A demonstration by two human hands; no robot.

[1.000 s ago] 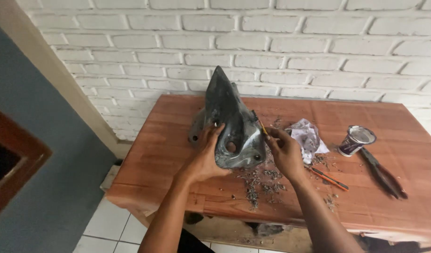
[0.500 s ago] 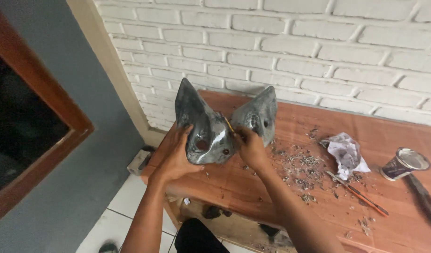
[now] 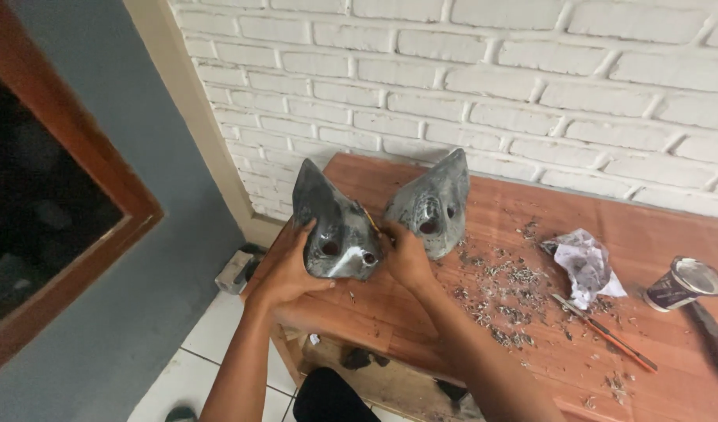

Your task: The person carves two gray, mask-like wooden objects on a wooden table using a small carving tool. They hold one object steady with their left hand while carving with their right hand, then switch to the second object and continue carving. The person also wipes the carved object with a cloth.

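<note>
While clasped in both grips [image 3: 290, 266] [image 3: 406, 258], grey mask [image 3: 335, 227]; round tin [image 3: 682, 284] far right.

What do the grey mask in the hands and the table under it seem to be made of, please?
The grey mask looks like carved wood or a hard moulded shell under mottled silver-grey paint with a dull sheen; which one is unclear. The table looks like reddish-brown varnished wood, with visible grain and scattered shavings.
</note>
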